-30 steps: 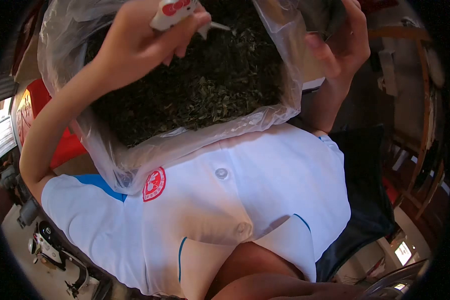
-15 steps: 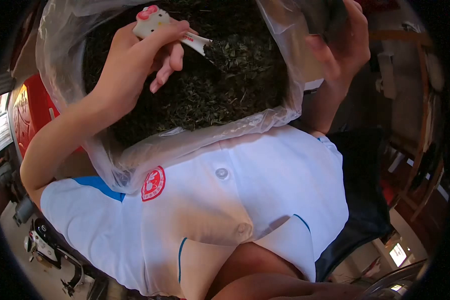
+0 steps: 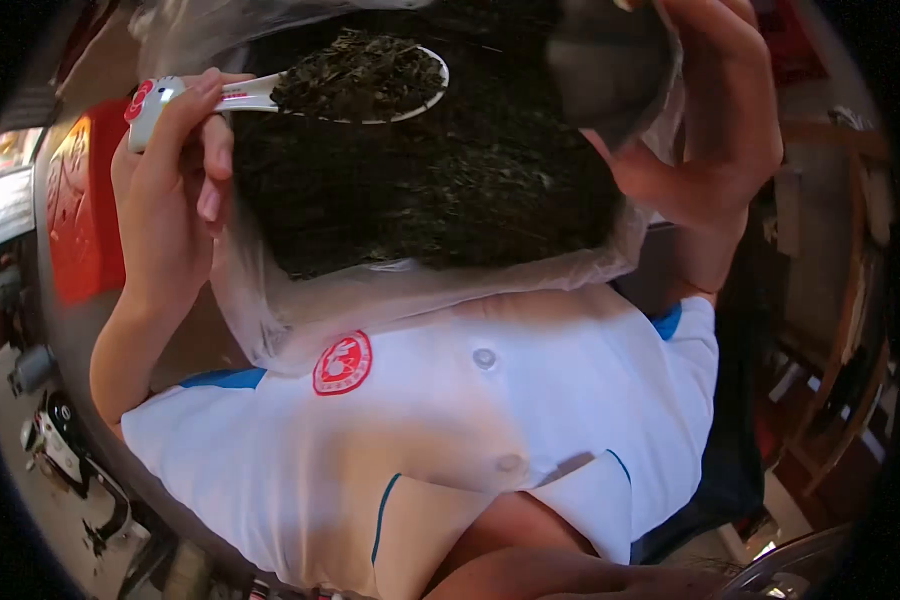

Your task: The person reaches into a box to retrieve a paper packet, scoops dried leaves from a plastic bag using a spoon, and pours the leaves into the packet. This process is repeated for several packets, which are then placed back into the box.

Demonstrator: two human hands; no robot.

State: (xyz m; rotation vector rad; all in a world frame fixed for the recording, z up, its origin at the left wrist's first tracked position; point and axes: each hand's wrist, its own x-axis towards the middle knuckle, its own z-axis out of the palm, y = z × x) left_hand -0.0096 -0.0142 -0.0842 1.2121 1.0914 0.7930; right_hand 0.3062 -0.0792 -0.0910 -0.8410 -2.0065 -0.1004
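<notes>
My left hand is closed around the handle of a white spoon with a cat-face end. Its bowl is heaped with dried dark leaves, which look like tea. Below the spoon, more loose leaves fill a large bag lined with clear plastic. On the other side, my right hand grips a dark grey pouch over the right part of the leaves. The pouch's inside is too dark to make out.
The big bag rests close against my white shirt. A red panel stands at the left. A scooter is at the lower left, and wooden frames are at the right.
My left hand has lifted the spoon out of the leaves and drawn it left, with its bowl now heaped. My right hand has shifted slightly right and down with the pouch.
</notes>
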